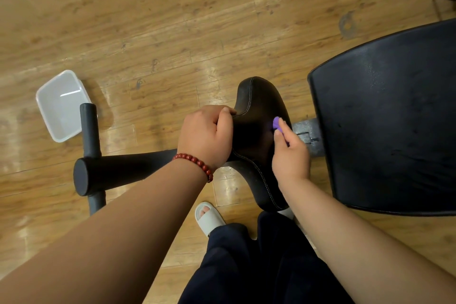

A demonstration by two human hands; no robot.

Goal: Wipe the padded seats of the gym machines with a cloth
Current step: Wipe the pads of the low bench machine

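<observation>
A small black padded seat (259,106) with white stitching sits in the middle of the view. My left hand (206,134) grips its left edge, fingers curled over the rim; a red bead bracelet circles that wrist. My right hand (290,155) holds a purple cloth (276,123) against the seat's right side, and only a small tip of the cloth shows past my fingers. To the right lies a large black back pad (385,116) of the same machine.
A clear plastic tub (61,103) stands on the wooden floor at the left. Black foam rollers (123,168) stick out left of the seat. My foot in a white slipper (208,217) and my dark trousers are below the seat.
</observation>
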